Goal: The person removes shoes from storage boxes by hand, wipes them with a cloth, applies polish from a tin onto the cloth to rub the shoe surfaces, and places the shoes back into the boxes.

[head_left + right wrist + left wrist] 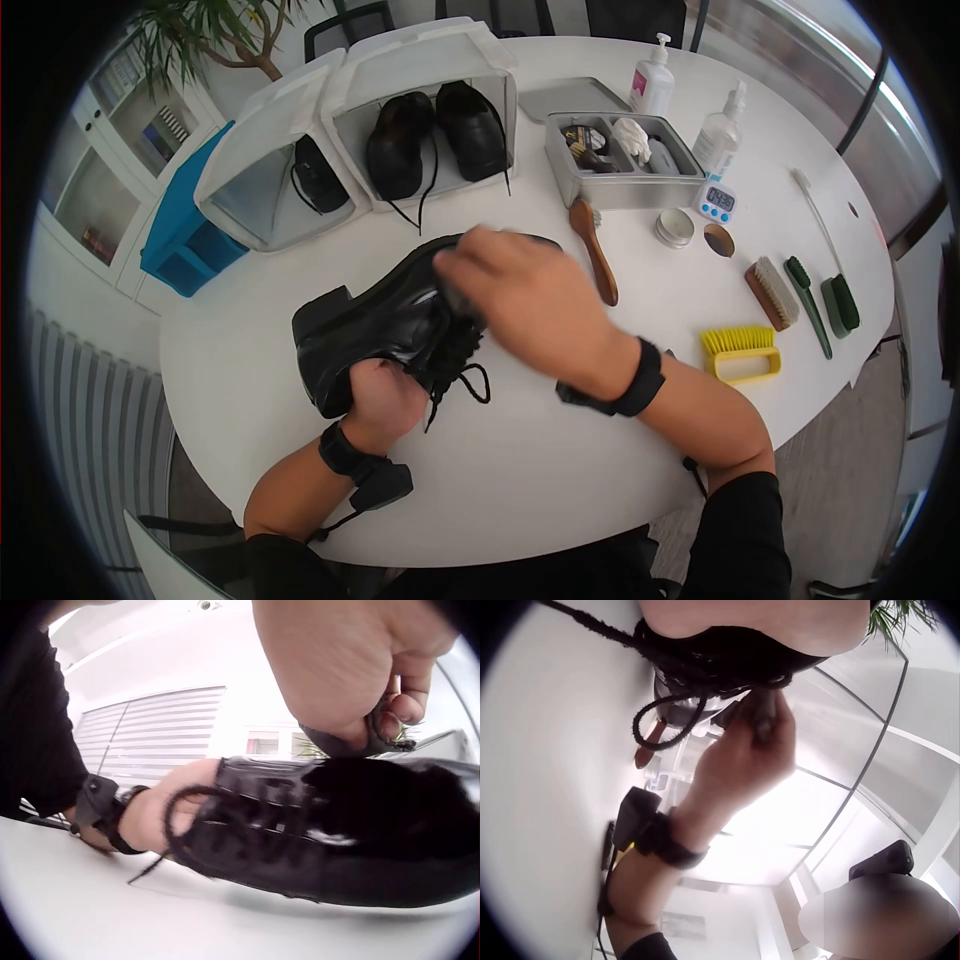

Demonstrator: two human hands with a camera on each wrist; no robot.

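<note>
A glossy black lace-up shoe (375,315) is tipped on its side over the white table, heel toward the left. My left hand (388,398) reaches into its opening and holds it from within; the fingers are hidden inside. The lace (174,825) hangs in a loop beside that hand. Above the shoe, my right hand (550,310) grips a dark grey cloth (334,740), bunched under the fingers. In the right wrist view the cloth lies right at the upper edge of the shoe's side, near the laced part.
Clear boxes hold black shoes (400,150) at the back. Beyond my right hand are a wooden-handled brush (595,250), a metal case (625,190), a round tin (675,228), a timer (716,202) and bottles. Several brushes, one yellow (741,360), lie at the right.
</note>
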